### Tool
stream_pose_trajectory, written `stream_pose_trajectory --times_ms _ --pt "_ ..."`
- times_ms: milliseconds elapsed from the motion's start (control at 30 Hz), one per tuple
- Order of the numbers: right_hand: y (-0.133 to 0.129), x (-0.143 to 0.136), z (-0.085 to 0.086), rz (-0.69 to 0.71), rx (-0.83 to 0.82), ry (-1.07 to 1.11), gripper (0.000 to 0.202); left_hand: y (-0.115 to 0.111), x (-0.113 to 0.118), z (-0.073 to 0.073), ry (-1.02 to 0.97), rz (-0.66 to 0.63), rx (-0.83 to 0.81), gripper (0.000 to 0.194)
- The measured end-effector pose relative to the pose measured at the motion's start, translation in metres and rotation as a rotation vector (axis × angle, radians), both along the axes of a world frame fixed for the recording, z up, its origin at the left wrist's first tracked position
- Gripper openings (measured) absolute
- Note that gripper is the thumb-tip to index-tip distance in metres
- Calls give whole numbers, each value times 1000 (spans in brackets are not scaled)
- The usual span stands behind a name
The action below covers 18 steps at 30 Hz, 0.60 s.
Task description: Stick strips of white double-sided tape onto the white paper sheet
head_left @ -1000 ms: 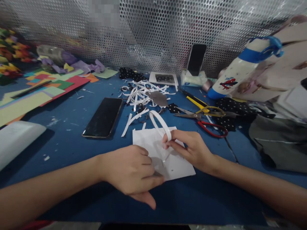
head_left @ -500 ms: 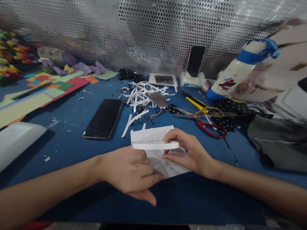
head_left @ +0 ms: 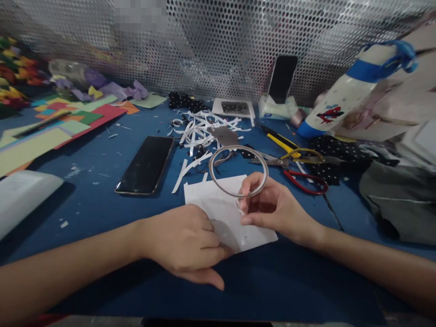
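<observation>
My right hand point(head_left: 277, 206) pinches a thin ring point(head_left: 265, 172), which looks like a narrow roll of tape, pale with a greyish inner band. The ring is tilted, so its round opening faces me, above the far part of a white sheet of paper point(head_left: 218, 200). A small white strip end point(head_left: 239, 207) curls at these fingertips. On the near left part of the sheet lies my left hand point(head_left: 187, 243), fingers curled under and thumb sticking out. Its palm side is hidden, so anything beneath the fingers does not show.
Left of the sheet lies a black phone point(head_left: 146, 165). Behind are white paper strips point(head_left: 200, 131), scissors point(head_left: 306, 181) and a yellow cutter knife point(head_left: 281, 143). A bottle point(head_left: 354, 91) leans at right near dark cloth point(head_left: 398, 200). Coloured papers point(head_left: 68, 118) cover the far left.
The ring has turned from edge-on to showing its open round face and has risen away from the left hand. My right hand has shifted slightly right; the left hand stays on the paper.
</observation>
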State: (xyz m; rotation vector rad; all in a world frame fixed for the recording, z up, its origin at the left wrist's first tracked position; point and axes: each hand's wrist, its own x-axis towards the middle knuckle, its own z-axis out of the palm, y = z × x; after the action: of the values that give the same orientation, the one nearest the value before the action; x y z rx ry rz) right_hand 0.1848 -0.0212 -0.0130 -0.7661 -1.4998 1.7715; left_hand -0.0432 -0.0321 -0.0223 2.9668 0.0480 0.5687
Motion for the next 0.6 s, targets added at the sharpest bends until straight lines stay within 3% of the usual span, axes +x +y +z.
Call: stream_pose_trajectory --times_ms 267,600 --pt "-8 4 -4 92 29 -153 40 0 -1 -1 -12 24 9 43" --pt "-12 2 -6 45 90 -216 33 -1 -1 -1 14 40 1 43"
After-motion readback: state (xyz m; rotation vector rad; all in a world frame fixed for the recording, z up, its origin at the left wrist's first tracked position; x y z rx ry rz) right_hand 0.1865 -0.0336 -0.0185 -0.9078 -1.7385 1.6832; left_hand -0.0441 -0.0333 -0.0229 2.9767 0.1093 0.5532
